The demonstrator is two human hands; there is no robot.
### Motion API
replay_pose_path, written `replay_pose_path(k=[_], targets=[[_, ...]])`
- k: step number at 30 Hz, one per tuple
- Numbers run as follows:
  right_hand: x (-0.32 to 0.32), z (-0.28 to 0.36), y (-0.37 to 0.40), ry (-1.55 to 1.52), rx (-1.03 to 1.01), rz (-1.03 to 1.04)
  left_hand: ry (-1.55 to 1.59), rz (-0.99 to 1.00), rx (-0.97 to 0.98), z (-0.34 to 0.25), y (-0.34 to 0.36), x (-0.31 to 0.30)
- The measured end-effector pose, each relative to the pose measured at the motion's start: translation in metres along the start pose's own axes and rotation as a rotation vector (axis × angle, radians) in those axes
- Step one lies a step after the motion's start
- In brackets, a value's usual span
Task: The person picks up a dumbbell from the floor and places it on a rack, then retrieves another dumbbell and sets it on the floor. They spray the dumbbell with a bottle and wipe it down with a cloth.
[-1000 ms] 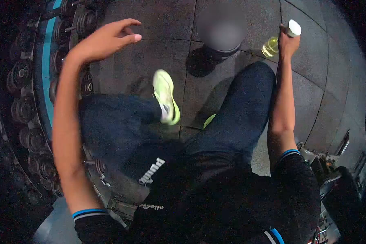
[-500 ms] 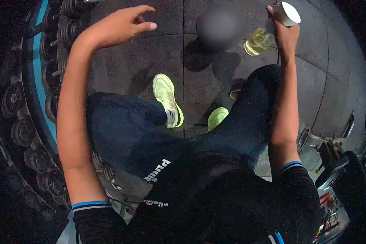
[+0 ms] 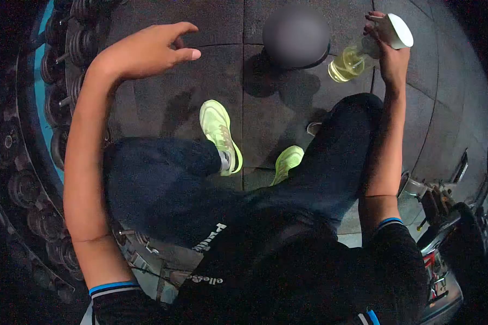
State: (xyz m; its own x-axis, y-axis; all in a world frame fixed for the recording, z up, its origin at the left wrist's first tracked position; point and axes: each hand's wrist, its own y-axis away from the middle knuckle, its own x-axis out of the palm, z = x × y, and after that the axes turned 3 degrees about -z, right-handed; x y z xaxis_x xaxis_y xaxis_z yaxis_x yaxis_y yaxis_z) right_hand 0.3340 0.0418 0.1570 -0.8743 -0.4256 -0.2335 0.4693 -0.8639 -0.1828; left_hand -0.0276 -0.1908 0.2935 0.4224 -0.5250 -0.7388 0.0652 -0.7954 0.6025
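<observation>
My right hand (image 3: pixel 391 57) is wrapped round the upper part of a spray bottle (image 3: pixel 348 66). Its clear body, with yellowish liquid inside, tilts down to the left, and a white rounded top shows above my fist. Some of my fingers are hidden behind that top. On the other side, my left hand (image 3: pixel 160 50) hangs in the air, thumb and forefinger apart, with nothing in it. A dark grey round object (image 3: pixel 296 37), its surface blurred, rests on the floor between the hands, closer to the bottle. Neither hand touches it.
Racks of dumbbells (image 3: pixel 54 70) line the left side beside a blue strip (image 3: pixel 42 92). Dark floor tiles (image 3: pixel 200 70) lie under my yellow-green shoes (image 3: pixel 218 127). Metal gym equipment (image 3: pixel 439 200) stands at the lower right.
My right hand and the spray bottle have shifted slightly right and down in the view. My left hand sits a little lower and further left, still with its fingers apart.
</observation>
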Motion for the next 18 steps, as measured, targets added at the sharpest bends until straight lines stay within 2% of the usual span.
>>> replay_pose_path(k=[3,4,7,11,12,15,16,18], targets=[[0.002,0.012,0.002,-0.037,-0.079,0.014,-0.025,-0.048,0.093,-0.009,-0.005,0.0],[0.0,0.021,0.003,0.014,-0.023,0.02,-0.02,-0.068,0.137,-0.015,-0.007,0.002],[0.0,0.048,0.01,0.001,-0.126,-0.023,0.008,-0.01,0.142,-0.036,-0.013,0.001],[-0.022,0.088,0.011,-0.073,-0.076,0.09,-0.11,-0.035,0.134,-0.033,-0.015,-0.005],[-0.031,0.097,0.008,-0.05,-0.041,0.202,-0.122,-0.035,0.118,-0.031,-0.015,-0.007],[-0.041,0.101,0.009,0.15,0.058,0.376,-0.157,-0.074,0.104,-0.025,-0.009,-0.013],[-0.03,0.113,0.011,0.253,-0.02,0.448,-0.168,-0.111,0.126,-0.023,-0.006,-0.014],[-0.015,0.122,0.014,0.389,0.011,0.49,-0.189,-0.145,0.139,-0.022,-0.003,-0.013]])
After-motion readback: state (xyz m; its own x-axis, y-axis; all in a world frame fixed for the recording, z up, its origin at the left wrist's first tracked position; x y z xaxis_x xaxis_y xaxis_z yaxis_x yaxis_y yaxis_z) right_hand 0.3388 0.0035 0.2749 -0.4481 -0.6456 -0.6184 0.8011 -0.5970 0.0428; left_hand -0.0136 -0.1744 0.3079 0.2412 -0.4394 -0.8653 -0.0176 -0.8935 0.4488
